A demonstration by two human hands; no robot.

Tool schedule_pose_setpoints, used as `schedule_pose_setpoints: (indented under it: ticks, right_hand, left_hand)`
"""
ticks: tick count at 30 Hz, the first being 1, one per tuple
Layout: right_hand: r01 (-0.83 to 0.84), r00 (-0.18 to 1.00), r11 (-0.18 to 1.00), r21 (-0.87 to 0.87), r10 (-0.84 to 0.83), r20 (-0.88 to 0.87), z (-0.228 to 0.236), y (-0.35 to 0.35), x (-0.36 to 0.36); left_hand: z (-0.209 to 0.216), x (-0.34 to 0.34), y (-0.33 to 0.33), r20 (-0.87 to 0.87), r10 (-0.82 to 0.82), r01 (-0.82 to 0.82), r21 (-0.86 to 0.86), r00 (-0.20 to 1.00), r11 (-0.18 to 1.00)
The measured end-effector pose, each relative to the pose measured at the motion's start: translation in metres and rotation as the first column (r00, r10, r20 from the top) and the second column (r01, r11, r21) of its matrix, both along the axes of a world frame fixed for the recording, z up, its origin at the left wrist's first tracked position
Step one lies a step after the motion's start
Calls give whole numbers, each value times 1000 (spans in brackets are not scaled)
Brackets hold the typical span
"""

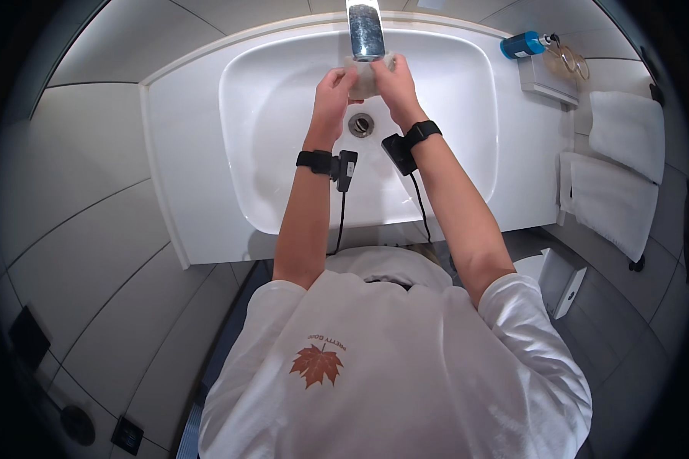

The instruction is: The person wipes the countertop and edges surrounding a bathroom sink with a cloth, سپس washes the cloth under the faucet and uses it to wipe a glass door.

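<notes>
Grey-tiled washroom all around, with a glossy white rectangular basin (452, 153) set into a white counter (184, 168); leans over the bowl and reaches toward its far side; holds an off-white, soft-looking piece of cloth or sponge (364, 86) between the left hand (332, 98) and the right hand (397, 86), right by the near end of a shiny, flat-faced metal tap (366, 34) and beyond the round metal drain (360, 125); grips from both sides with fingers closed on the edges, largely hidden underneath; seems, as a judgement, to be at a wetting or rinsing step, though cannot make out any running water; probably calls next for a steady two-handed hold and an even squeeze or turn over the bowl, with care to keep the black wrist straps (422, 132) dry; as for the held piece, looks pale, crumpled and uneven at the edges, of uncertain material and wetness; sits well apart from the clear-blue pump bottle (522, 46) and the white cloth towels (628, 136) on the right.
</notes>
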State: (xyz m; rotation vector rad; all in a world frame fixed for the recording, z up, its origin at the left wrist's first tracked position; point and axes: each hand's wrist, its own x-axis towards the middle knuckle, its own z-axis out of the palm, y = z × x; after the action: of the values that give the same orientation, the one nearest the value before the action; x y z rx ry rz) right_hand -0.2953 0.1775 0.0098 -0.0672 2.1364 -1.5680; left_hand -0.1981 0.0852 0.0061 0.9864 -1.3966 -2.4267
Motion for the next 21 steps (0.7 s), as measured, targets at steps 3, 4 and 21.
schedule_pose_setpoints:
  ticks: [3,4,21]
  right_hand:
    - [-67,991,988,-137,81,102,5,2,3]
    - [-84,977,989,-124,106,184,7,2,2]
    - [-80,976,997,-7,80,200,-11,12,13]
  left_hand:
    - [-6,3,4,-70,78,-73,71,994,995]
    - [-9,4,4,-69,77,-72,70,995,995]
    - [-17,-5,16,38,-94,100,-229,995,968]
